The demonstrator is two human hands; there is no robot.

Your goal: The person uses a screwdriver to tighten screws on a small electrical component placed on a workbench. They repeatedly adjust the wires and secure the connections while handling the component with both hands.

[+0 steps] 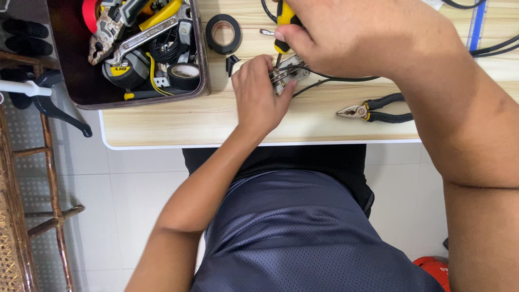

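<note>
My left hand [258, 94] presses down on a small metal electrical fitting [289, 73] lying on the light wooden table [178, 121]. My right hand [357, 35] grips a yellow and black screwdriver [283, 21] held upright, its tip set into the fitting. A black cable [335, 80] runs from the fitting to the right, passing under my right hand.
Black-handled pliers [373, 111] lie on the table to the right of the fitting. A roll of black tape [223, 33] and a small black part [231, 64] sit to its left. A dark tool tray [75, 81] with a wrench, tape rolls and pliers fills the left corner. A wooden chair frame [48, 178] stands at the left.
</note>
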